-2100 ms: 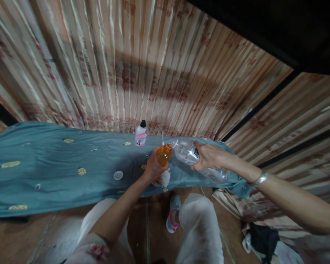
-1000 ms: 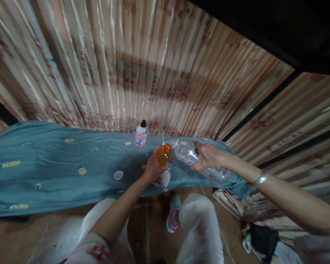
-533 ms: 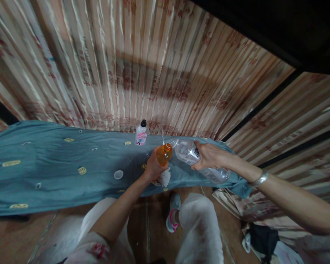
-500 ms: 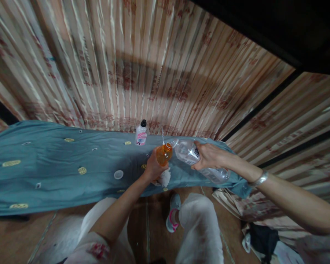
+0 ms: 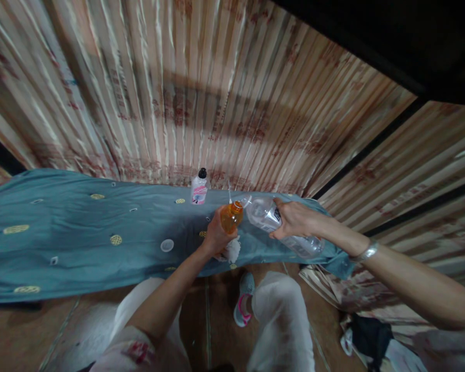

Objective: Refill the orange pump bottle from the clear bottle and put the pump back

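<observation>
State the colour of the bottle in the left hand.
The bottle in the left hand is see-through orange, shown best in the head view.

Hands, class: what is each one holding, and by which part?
Left hand: the orange bottle, by its body below the neck. Right hand: the clear bottle, around its middle.

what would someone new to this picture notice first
Probably the translucent orange bottle near the centre, gripped in the left hand, with the tilted clear plastic bottle in the right hand bringing its mouth close to it. Next might come the tall beige backdrop with reddish prints filling the upper picture, and the long teal cloth with yellow motifs spread below it.
</observation>
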Available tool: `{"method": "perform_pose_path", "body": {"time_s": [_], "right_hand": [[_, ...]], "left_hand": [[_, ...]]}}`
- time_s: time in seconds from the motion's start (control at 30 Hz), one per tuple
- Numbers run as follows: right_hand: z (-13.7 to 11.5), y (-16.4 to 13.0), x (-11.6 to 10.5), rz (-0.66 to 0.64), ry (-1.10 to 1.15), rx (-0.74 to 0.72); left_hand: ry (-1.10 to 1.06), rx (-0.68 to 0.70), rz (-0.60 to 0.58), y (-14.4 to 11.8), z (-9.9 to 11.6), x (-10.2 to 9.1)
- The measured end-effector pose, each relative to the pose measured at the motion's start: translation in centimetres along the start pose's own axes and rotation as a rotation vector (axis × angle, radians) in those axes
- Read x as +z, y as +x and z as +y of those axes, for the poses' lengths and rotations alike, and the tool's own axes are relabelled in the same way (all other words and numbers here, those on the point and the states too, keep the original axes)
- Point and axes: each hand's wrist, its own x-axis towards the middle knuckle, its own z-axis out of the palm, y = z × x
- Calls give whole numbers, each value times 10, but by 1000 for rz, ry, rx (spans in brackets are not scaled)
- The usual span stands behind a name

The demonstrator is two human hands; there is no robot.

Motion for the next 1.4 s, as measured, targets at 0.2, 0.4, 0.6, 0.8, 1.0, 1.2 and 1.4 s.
{"method": "perform_pose_path", "body": {"time_s": [0.2,0.4,0.6,0.8,1.0,1.2,1.4], "right_hand": [[0,0,0,4,10,7],[2,2,4,15,2,-2],[3,2,3,8,9,-3],[1,1,0,5,5,2],[2,2,2,10,14,-7],[2,2,2,6,20,-6],[2,2,3,1,22,-8]], "left_hand": [[-19,10,11,0,2,-1],[-26,11,5,0,0,0],[9,13,19,0,-2,2],[25,38,24,0,-2,1],[-10,20,12,1,-1,1],[-4,26,23,0,-1,1],[17,-1,4,0,-1,0]]}}
